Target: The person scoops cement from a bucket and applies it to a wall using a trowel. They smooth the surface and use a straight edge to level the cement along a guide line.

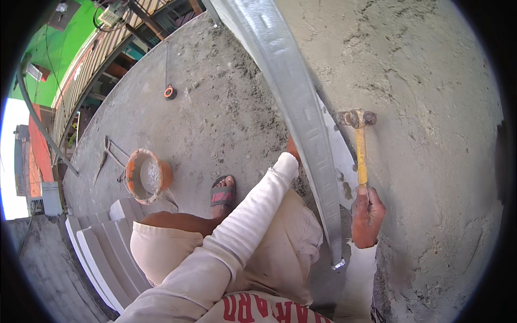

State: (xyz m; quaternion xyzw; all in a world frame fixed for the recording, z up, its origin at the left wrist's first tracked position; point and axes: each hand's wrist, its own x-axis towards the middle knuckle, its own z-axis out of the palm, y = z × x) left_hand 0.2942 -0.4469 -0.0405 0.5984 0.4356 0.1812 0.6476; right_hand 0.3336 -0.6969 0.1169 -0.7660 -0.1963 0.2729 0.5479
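Hammer, yellow handle, rusty head, right of the long metal channel, against the rough grey surface. Right hand: fingers clamped on the lower end of the handle, head pointing away from the person. Left hand: mostly hidden by the channel; cannot tell how its fingers stand. Orange bucket, pale grey contents, on the concrete floor left of a sandalled foot.

We observe large red capital letters, upside down, across the pale shirt, and pinkish lettering on the dark sandal strap.
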